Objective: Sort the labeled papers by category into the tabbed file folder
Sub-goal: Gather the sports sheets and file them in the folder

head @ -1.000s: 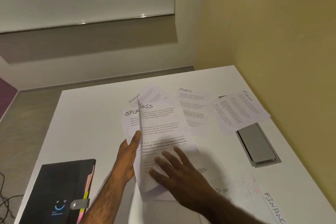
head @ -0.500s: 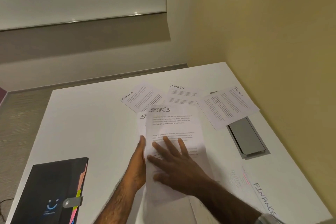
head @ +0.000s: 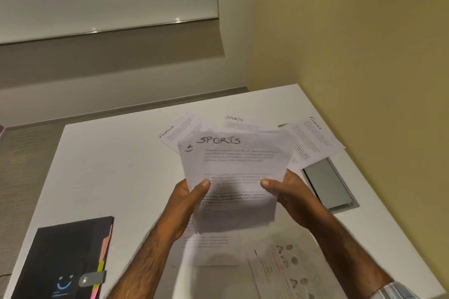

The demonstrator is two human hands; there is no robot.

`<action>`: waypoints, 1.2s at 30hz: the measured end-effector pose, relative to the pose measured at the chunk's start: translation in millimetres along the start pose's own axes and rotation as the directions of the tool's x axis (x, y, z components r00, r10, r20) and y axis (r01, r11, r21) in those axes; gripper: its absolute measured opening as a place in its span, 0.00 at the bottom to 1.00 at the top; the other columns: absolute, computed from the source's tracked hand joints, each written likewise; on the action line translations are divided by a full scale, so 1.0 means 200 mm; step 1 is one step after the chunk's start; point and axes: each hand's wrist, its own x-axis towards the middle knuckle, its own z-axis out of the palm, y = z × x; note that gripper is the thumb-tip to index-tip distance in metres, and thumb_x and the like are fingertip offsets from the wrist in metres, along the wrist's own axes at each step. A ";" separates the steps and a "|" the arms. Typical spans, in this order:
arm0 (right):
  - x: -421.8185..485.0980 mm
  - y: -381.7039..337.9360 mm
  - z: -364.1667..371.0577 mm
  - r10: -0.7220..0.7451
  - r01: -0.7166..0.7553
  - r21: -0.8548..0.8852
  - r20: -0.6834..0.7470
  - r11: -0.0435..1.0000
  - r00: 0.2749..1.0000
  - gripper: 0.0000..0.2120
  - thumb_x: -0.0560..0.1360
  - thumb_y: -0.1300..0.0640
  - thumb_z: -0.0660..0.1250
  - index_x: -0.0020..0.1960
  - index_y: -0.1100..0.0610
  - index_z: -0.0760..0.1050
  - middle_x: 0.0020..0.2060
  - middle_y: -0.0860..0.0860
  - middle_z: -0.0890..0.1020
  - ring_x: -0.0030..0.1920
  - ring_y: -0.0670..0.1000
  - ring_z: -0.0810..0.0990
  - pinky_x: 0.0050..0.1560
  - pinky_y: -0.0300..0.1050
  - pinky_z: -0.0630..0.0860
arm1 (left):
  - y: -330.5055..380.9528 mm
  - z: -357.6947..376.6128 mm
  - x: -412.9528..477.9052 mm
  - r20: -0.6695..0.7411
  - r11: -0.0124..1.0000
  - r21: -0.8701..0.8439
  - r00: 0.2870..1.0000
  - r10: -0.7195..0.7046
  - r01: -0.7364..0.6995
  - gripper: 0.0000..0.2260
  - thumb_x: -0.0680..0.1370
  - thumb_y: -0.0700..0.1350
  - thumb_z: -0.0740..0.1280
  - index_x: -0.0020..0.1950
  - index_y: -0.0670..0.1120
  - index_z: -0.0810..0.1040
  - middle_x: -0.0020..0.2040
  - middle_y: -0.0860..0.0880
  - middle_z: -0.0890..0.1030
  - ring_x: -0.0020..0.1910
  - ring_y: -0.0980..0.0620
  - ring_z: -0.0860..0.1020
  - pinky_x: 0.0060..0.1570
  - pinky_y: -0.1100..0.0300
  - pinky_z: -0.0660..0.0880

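Observation:
Two stacked SPORTS sheets (head: 237, 160) are raised off the white table, tilted toward me. My left hand (head: 188, 199) grips their left edge, thumb on top. My right hand (head: 290, 192) grips the right edge the same way. The black tabbed file folder (head: 60, 257) lies closed at the near left, coloured tabs along its right side and a grey clasp across it. On the table beyond lie a FINANCE sheet (head: 179, 132), another SPORTS sheet (head: 239, 122) and a second FINANCE sheet (head: 315, 138).
A grey cable hatch (head: 328, 184) is set into the table (head: 109, 165) at the right. More paper lies under my hands, and a printed sheet with pink marks (head: 289, 272) at the near right. A yellow wall runs along the table's right edge.
Both hands pressed the SPORTS sheets flat on the table and squared them; now they have lifted the stack, one hand on each side edge. The camera has tilted slightly.

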 end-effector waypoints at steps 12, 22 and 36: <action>0.05 0.41 -0.03 0.050 -0.233 -0.422 -0.401 0.876 0.915 0.04 0.79 0.53 0.69 0.49 0.53 0.80 0.40 0.49 0.85 0.41 0.51 0.86 0.41 0.49 0.84 | -0.29 0.14 0.28 -0.112 0.924 0.377 0.994 -0.021 0.061 0.06 0.81 0.48 0.67 0.54 0.53 0.83 0.50 0.54 0.85 0.52 0.49 0.84 0.52 0.50 0.81; 0.10 0.36 -0.30 0.031 -0.097 -0.040 -0.769 0.995 0.639 0.08 0.80 0.57 0.68 0.58 0.58 0.79 0.48 0.55 0.85 0.46 0.57 0.84 0.41 0.50 0.81 | -0.25 0.19 1.09 -0.285 0.750 0.632 0.958 -0.013 0.198 0.21 0.77 0.57 0.71 0.62 0.43 0.78 0.60 0.44 0.81 0.60 0.44 0.78 0.54 0.55 0.74; -0.07 0.45 -0.57 0.180 -0.015 0.203 -0.828 0.979 0.531 0.21 0.80 0.69 0.61 0.66 0.50 0.76 0.55 0.49 0.86 0.54 0.59 0.84 0.57 0.57 0.79 | -0.46 0.33 1.43 -0.464 0.385 0.806 0.884 -0.062 0.450 0.24 0.75 0.50 0.73 0.66 0.42 0.71 0.64 0.42 0.77 0.64 0.41 0.76 0.63 0.48 0.72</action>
